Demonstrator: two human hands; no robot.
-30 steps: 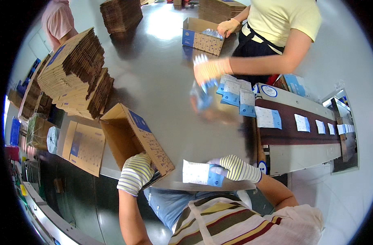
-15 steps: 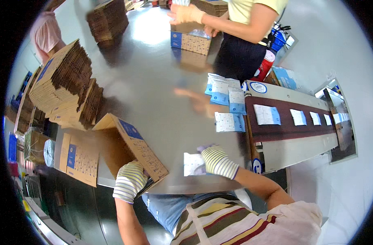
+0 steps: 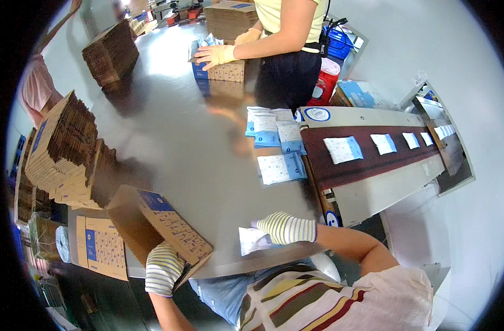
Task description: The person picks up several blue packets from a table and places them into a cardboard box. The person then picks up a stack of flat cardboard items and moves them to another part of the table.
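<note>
My left hand (image 3: 165, 268), in a striped knit glove, grips the near edge of an open cardboard box (image 3: 177, 223). The box lies tilted on its side at the table's front edge, its blue-printed panel facing up. My left fingertips are partly hidden at its opening. To the right, my right hand (image 3: 287, 228), gloved alike, holds a flat white-and-blue packet (image 3: 252, 241) on or just above the tabletop; fingers and packet overlap, covering its right part. Several similar packets (image 3: 281, 168) lie farther off, at the conveyor's end.
A conveyor (image 3: 373, 160) with a dark red belt carries several spaced packets on the right. Stacks of folded cardboard (image 3: 64, 149) stand at left, near a flattened box (image 3: 106, 246). Across the metal table (image 3: 175, 132), a gloved co-worker handles a filled carton (image 3: 227, 71).
My view has shifted, so the conveyor and packets appear farther left. The co-worker's hands have lowered onto their carton. Both my hands keep their holds.
</note>
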